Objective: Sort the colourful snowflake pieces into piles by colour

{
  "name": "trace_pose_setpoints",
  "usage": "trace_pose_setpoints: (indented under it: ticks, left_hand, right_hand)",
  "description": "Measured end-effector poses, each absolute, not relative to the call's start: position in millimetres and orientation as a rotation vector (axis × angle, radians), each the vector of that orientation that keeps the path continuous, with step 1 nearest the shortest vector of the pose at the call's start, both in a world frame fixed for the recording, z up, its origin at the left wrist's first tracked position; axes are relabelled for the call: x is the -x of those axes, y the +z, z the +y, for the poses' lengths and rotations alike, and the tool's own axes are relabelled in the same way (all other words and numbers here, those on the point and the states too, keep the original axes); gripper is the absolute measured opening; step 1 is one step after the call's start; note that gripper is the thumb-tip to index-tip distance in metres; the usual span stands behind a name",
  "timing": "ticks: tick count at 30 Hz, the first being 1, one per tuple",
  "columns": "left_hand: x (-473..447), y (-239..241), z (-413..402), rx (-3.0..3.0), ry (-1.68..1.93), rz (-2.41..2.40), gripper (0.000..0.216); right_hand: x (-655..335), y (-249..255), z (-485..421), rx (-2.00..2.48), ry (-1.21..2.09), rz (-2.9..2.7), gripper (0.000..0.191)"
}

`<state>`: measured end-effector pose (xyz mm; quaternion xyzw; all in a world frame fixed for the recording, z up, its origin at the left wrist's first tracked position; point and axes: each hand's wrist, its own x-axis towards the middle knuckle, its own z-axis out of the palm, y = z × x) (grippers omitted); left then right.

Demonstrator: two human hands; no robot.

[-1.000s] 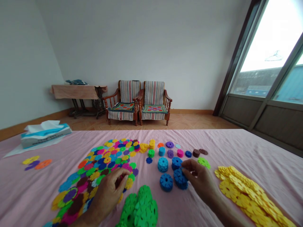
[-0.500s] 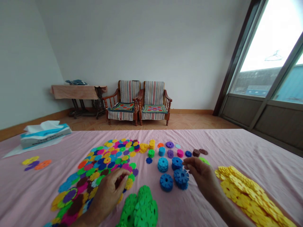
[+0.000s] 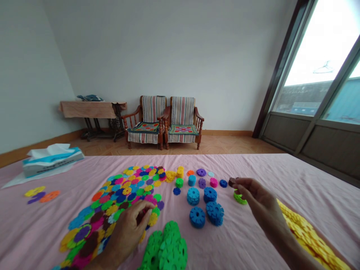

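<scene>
My left hand (image 3: 129,225) rests at the right edge of a wide spread of small multicoloured notched plastic discs (image 3: 120,197), its fingers curled together; whatever they hold is hidden. Farther off to the right, my right hand (image 3: 260,200) has thumb and forefinger close together at a short stack of brown discs (image 3: 231,182). Whether they grip one of the brown discs cannot be seen. A light green disc pile (image 3: 240,197) lies just below that hand. Blue disc stacks (image 3: 215,213) stand between my hands, with a dark blue small stack (image 3: 223,183) beside the brown one.
A large green disc heap (image 3: 171,247) lies at the near middle and a long yellow heap (image 3: 312,234) under my right forearm. A tissue box (image 3: 53,161) stands far left, near a few loose discs (image 3: 49,196). Two armchairs (image 3: 182,116) stand beyond the pink-covered surface (image 3: 270,168).
My right hand has moved right and away from me, from the blue stacks to the brown discs, uncovering the light green pile. My left hand stays where it was.
</scene>
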<state>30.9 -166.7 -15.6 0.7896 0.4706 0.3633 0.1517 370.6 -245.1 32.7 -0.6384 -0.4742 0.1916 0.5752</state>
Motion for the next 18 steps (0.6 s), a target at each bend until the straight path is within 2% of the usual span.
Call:
trace_pose_setpoints:
  ticks: [5,11,18]
  left_hand:
    - [-31,-16,-166,-2.273,1.051,1.347,0.015]
    - [-30,-16,-166,-2.296,1.061,1.326,0.014]
    - [-31,-15,-167,-2.287,1.045,1.322,0.016]
  right_hand:
    - [-355,23,-252,1.629,0.264,-1.579,0.021]
    - [-344,-5,-257,1.584,-0.029,-1.970,0.038]
    - [-329,5,-253,1.611,-0.007,-2.071,0.041]
